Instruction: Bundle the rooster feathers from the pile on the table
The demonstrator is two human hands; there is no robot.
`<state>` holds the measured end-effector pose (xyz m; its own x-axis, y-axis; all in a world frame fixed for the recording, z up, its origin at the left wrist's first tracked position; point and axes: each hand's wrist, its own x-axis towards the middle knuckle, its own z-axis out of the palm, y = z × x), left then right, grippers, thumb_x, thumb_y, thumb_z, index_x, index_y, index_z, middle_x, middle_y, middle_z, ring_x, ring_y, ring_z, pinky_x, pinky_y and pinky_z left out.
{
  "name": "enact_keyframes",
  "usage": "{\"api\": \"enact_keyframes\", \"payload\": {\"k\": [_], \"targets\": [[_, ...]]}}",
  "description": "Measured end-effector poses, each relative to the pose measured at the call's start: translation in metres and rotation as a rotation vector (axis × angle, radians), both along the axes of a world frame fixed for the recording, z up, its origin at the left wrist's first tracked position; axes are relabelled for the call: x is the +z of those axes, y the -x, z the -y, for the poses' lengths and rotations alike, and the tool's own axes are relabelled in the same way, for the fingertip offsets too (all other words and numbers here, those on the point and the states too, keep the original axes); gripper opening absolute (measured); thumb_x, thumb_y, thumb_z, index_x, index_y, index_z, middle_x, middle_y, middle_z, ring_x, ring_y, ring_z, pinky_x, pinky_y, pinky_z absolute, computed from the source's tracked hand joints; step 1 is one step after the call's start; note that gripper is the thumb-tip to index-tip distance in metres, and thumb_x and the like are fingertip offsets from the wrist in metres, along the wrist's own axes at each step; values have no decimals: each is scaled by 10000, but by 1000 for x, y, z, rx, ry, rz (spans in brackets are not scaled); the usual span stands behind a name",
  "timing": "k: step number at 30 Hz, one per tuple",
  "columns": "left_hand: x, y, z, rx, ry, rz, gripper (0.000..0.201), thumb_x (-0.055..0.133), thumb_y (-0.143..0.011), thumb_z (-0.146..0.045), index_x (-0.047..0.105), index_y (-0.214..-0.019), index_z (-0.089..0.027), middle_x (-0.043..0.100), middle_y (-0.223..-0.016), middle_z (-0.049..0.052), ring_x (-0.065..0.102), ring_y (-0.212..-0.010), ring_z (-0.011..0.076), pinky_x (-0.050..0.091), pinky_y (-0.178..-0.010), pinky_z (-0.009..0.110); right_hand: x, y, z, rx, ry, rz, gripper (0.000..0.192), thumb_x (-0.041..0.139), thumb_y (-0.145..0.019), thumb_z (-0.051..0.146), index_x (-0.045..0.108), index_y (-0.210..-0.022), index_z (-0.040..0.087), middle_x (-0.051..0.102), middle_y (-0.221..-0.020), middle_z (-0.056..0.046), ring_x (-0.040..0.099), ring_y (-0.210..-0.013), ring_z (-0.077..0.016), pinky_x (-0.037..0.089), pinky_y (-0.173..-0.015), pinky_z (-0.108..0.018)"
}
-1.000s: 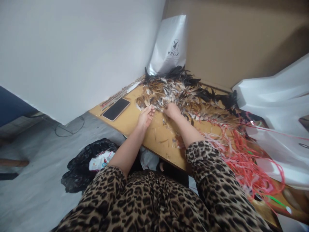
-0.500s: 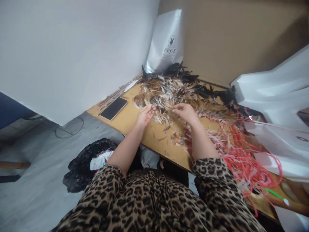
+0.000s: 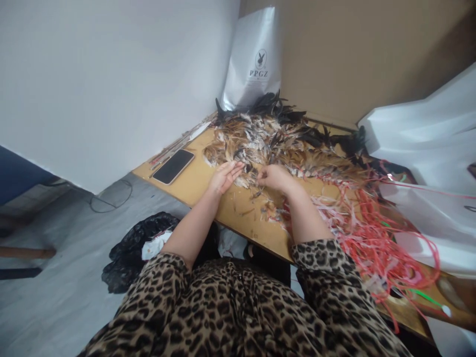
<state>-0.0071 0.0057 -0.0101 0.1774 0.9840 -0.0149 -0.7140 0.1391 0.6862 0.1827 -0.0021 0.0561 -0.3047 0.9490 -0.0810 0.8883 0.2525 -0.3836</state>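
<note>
A spread of brown, white and black feathers (image 3: 256,136) covers the far part of the wooden table (image 3: 238,218). My left hand (image 3: 225,177) is at its near edge, palm turned up and inward. Its thumb lies along the extended fingers, with a dark feather (image 3: 246,168) at the fingertips. Facing it, my right hand (image 3: 277,178) bends down with its fingers pinched together over the near feathers. What lies between those fingertips is too small to make out. Small loose feathers (image 3: 243,213) are scattered on the table in front of both hands.
A phone (image 3: 173,166) lies at the table's left, beside thin sticks along the wall. Pink-red plastic strings (image 3: 372,248) tangle at the right. A white PPGZ bag (image 3: 255,64) stands behind the feathers; more white bags are at right. A black plastic bag (image 3: 137,248) is on the floor.
My right hand has moved left and slightly down, closer to my left hand, and its fingers now point downward. The left hand's fingers have straightened a little.
</note>
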Motion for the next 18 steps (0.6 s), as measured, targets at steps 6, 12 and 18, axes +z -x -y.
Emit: {"api": "enact_keyframes", "payload": {"k": [6,12,18], "targets": [[1,3,0,32,24,54,57,581,-787,-170,619,-817,-141,691,-844,42,649,-891,145,433,-936,348,-4,-5,-1,-91,-40,18,160,535,-651,240,680,-656,173,655,-653,-37,547,-614,-133,352,-564,-222],[2,2,2,9,69,-8,59,571,-793,-159,622,-815,-138,685,-841,40,652,-795,107,489,-778,241,-5,-19,-9,-197,27,-623,290,566,-657,383,653,-740,119,565,-553,5,421,-470,-73,339,-489,-208],[6,0,5,-23,67,-16,51,569,-790,-143,618,-797,-129,678,-822,38,648,-745,98,488,-666,193,-7,-36,-12,-28,87,-332,184,604,-634,297,659,-721,144,638,-660,-9,517,-573,-96,385,-573,-208]]}}
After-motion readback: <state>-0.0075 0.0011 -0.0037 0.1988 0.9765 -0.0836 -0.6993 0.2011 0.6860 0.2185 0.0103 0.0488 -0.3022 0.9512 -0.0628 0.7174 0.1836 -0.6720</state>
